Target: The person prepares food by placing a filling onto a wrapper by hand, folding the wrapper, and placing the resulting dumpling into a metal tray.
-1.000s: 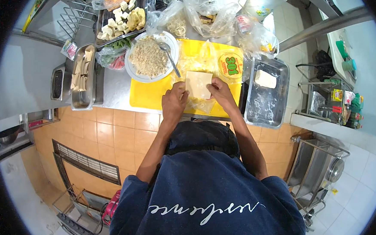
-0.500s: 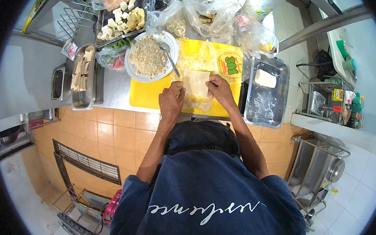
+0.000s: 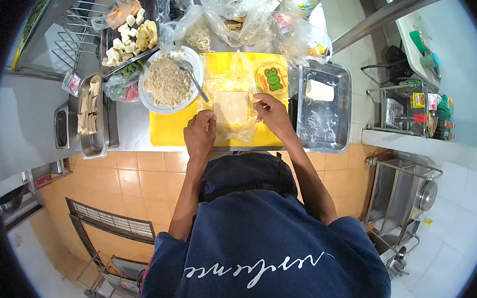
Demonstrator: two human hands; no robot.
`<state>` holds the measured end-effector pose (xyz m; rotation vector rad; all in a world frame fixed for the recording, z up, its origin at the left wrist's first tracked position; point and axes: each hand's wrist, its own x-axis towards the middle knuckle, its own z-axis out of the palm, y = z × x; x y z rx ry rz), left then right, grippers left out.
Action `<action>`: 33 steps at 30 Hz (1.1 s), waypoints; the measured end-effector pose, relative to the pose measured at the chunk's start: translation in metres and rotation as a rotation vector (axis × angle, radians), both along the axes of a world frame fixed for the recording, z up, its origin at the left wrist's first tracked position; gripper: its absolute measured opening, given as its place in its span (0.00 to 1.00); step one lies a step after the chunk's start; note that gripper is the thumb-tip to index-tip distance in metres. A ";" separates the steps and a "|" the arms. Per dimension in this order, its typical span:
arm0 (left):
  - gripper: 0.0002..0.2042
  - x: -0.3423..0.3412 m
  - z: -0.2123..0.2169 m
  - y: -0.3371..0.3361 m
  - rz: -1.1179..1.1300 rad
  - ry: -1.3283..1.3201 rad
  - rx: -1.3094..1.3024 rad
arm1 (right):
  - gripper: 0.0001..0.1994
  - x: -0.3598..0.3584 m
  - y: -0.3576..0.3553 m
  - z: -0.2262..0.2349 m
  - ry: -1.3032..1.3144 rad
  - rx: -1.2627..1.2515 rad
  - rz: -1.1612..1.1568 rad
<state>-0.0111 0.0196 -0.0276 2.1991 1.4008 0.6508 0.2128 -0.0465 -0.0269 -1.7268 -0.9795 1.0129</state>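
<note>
A square pale dough wrapper (image 3: 231, 107) lies flat on clear plastic sheeting (image 3: 243, 131) over the yellow cutting board (image 3: 166, 127). My left hand (image 3: 198, 136) is beside its left edge, fingers bent, with the thumb apart from the forefinger. Across from it, my right hand (image 3: 273, 115) is open by the right edge, thumb and forefinger parted. Neither hand visibly holds anything. Behind the left hand stands a white plate (image 3: 150, 106) of crumbly, pale filling (image 3: 164, 81), with a metal spoon (image 3: 193, 82) resting in it.
To the right, a metal tray (image 3: 320, 126) holds a white block (image 3: 319, 90). A narrow steel pan (image 3: 92, 141) at left contains folded wrappers (image 3: 88, 106). Farther back are a dark tray (image 3: 104, 50) of white cubes and several plastic bags (image 3: 235, 12). A round label (image 3: 270, 77) lies on the board.
My right fingers have come off the wrapper's right edge and spread apart. My left fingers have drawn back slightly from its left side. The whole view has shifted, placing the worktop farther left.
</note>
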 end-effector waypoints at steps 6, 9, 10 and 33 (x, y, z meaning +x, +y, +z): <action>0.08 -0.002 0.008 0.002 0.056 -0.136 -0.043 | 0.13 0.018 -0.016 0.018 0.102 0.019 -0.078; 0.07 -0.005 0.010 0.007 0.075 -0.123 -0.101 | 0.12 0.022 -0.017 0.033 0.096 -0.028 -0.091; 0.07 -0.005 0.013 0.008 0.096 -0.131 -0.121 | 0.12 0.020 -0.015 0.033 0.101 -0.026 -0.081; 0.10 -0.076 0.030 0.048 0.303 -0.282 -0.257 | 0.14 -0.095 0.114 0.008 -0.400 0.172 0.237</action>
